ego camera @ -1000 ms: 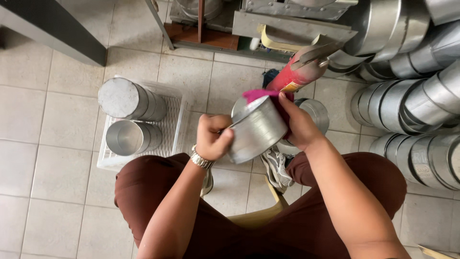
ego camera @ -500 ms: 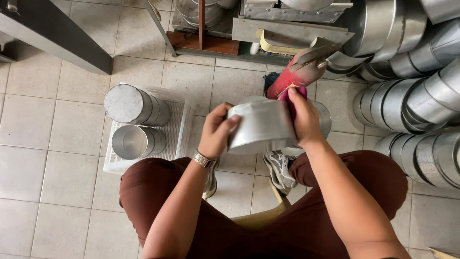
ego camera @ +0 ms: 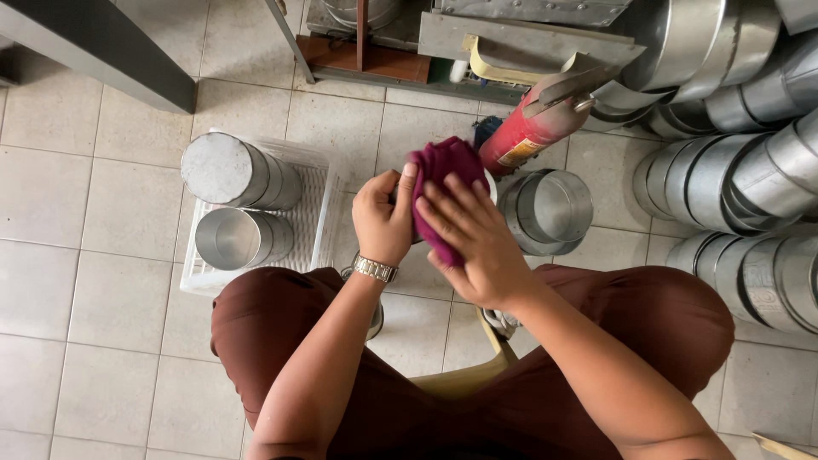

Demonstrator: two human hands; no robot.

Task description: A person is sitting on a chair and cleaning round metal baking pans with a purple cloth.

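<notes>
My left hand (ego camera: 383, 217), with a metal watch on its wrist, grips a small metal pot (ego camera: 491, 186) above my knees. The hands and cloth hide nearly all of the pot; only a sliver of its rim shows at the right. A magenta cloth (ego camera: 443, 166) lies over the pot. My right hand (ego camera: 473, 243) presses flat on the cloth with its fingers spread, touching the fingertips of my left hand.
A white plastic crate (ego camera: 319, 213) at the left holds two metal pots (ego camera: 226, 170) lying on their sides. A stack of pots (ego camera: 550, 209) and a red fire extinguisher (ego camera: 532, 132) lie ahead. Rows of nested pots (ego camera: 733, 170) fill the right. I sit on a yellowish stool (ego camera: 460, 375).
The pot was turned in my hands and is now covered. The cloth moved from behind the pot to over it, and my right hand came down flat on top.
</notes>
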